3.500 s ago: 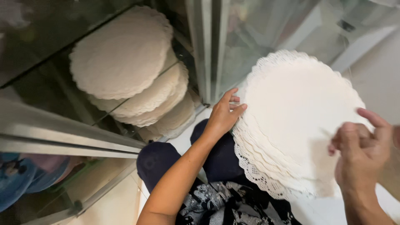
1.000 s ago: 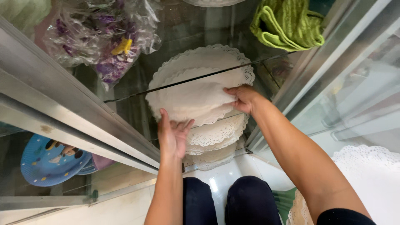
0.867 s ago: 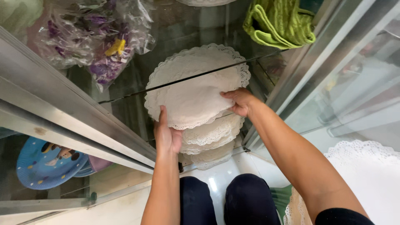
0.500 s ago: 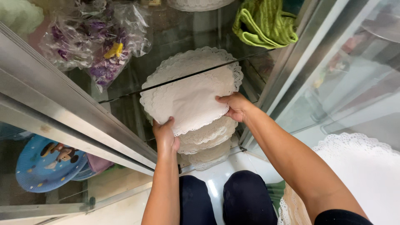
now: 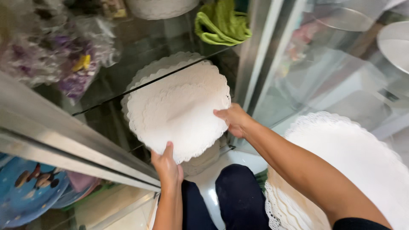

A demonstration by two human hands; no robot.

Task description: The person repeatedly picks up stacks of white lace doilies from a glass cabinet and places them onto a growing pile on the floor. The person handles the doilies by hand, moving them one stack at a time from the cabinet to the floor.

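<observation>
A stack of round white lace paper doilies (image 5: 179, 108) is held tilted in front of a glass cabinet shelf. My left hand (image 5: 167, 168) grips its lower edge from below. My right hand (image 5: 233, 120) holds its right edge. More doilies (image 5: 204, 159) lie under it on the lower shelf. A larger pile of white doilies (image 5: 353, 164) rests at the right, under my right forearm.
A metal shelf rail (image 5: 64, 145) crosses the left side. Bagged purple flowers (image 5: 64, 64) and a green cloth (image 5: 221, 23) sit on the upper glass shelf. Blue patterned plates (image 5: 30, 187) lie at lower left. A metal cabinet post (image 5: 255, 55) stands beside my right hand.
Both hands took hold of the doily stack on the shelf and have lifted it out toward me, tilting it up. Before that, my hands were on the large pile at the right.
</observation>
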